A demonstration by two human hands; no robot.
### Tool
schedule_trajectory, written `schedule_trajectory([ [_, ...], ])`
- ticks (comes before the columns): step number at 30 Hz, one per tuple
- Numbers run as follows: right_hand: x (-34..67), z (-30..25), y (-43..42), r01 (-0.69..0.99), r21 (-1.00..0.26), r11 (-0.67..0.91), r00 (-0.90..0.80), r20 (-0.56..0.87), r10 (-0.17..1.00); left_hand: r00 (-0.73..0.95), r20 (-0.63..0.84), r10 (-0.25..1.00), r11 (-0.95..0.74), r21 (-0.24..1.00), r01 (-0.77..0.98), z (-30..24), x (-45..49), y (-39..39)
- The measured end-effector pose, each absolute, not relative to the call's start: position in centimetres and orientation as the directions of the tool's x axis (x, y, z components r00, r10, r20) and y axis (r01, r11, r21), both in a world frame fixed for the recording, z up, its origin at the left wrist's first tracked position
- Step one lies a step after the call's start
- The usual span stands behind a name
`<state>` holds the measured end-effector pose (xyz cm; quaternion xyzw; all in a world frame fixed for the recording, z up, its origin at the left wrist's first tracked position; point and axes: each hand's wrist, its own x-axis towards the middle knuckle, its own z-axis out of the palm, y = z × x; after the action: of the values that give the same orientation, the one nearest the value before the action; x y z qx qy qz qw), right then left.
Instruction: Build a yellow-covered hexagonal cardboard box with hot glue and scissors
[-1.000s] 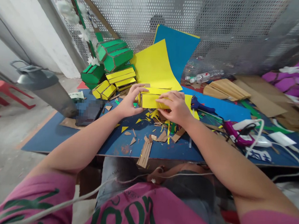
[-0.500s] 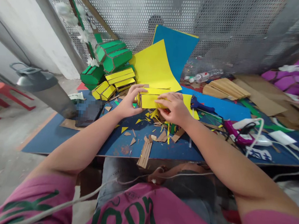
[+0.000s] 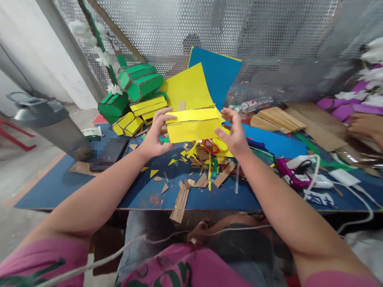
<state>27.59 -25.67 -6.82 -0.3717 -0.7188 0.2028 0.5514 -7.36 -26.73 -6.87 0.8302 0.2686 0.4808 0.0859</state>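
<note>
A folded piece of yellow-faced cardboard point(image 3: 192, 130), made of long panels with dark seams, is held above the scrap-strewn table. My left hand point(image 3: 156, 134) grips its left end, fingers over the top and thumb below. At the right end, my right hand point(image 3: 235, 135) has its thumb against the front panel and its fingers curved behind the edge. Under the piece, red-orange scissor handles point(image 3: 210, 146) show among yellow and brown offcuts. A blue glue gun point(image 3: 255, 144) lies partly hidden behind my right hand.
Yellow panelled blocks point(image 3: 127, 124) and green ones point(image 3: 143, 82) stand at the back left. Yellow point(image 3: 187, 84) and blue sheets point(image 3: 220, 73) lean behind. A grey bottle point(image 3: 53, 127) stands left. A purple power strip point(image 3: 289, 172) with cables lies right, near another person's hand point(image 3: 365, 125).
The yellow piece has tilted, showing more of its front panels. My right hand has shifted from across its front to its right end. Another person's hand has appeared at the right.
</note>
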Motion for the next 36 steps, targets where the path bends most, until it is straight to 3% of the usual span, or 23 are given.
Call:
schedule_trajectory([
  [3,27.2,-7.5,-25.1,0.141,-0.811,0.568,-0.211,0.536,0.817,0.408,0.753,0.516,-0.850,0.389,0.355,-6.9,-7.2,-26.9],
  [8,26.3,-7.5,-25.5,0.042,-0.838,0.544,-0.225,0.523,0.822,0.432,0.745,0.509,-0.856,0.384,0.346,-7.1,-7.2,-27.0],
  [28,26.1,-7.5,-25.4,-0.020,-0.839,0.543,-0.217,0.534,0.817,0.422,0.753,0.504,-0.857,0.377,0.352,-7.2,-7.3,-26.7],
  [31,26.2,-7.3,-25.2,-0.060,-0.871,0.487,-0.236,0.487,0.841,0.410,0.723,0.555,-0.828,0.435,0.354,-7.2,-7.3,-26.9],
  [36,26.4,-6.9,-25.6,-0.101,-0.960,0.260,-0.248,0.277,0.928,0.394,0.650,0.649,-0.760,0.528,0.380,-7.9,-7.2,-26.5],
])
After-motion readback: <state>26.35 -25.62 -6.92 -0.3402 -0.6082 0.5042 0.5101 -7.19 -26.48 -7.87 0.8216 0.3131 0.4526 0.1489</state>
